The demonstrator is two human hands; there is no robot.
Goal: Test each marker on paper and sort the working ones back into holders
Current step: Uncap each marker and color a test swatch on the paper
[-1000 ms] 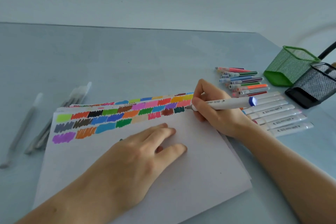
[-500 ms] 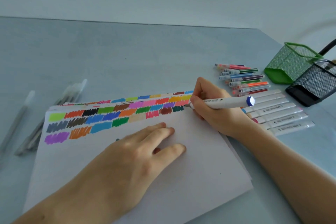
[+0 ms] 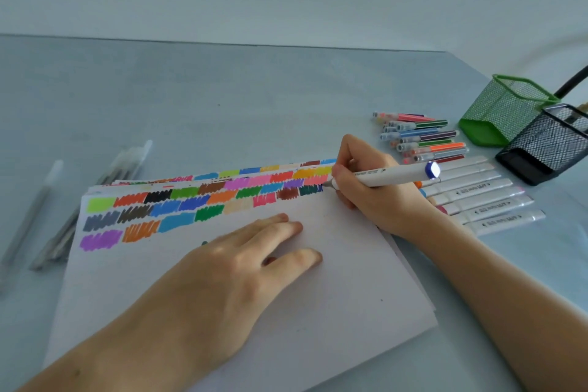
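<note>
Holding a fat white marker with a blue end cap, the right hand has its thumb and fingers curled tight round the front part of the barrel, close to the tip. The tip sticks out just past the fingers and touches the white sheet of paper at the right end of the coloured patches, next to a dark green one. The capped end points away to the right, out over the back of the hand.

The left hand lies flat on the paper with its fingers straight and a little spread, pressing the sheet down. It holds nothing. More sheets peek out from under the top one.

Right of the writing hand, a row of fat white markers lies side by side on the pale blue-grey table. Just behind them is a bunch of thin striped felt pens in many colours. Further right, a green wire-mesh holder and a black wire-mesh holder lie tipped on their sides, touching each other.

Far left on the table lie some thin grey pens with clear caps, well apart from the hands.
</note>
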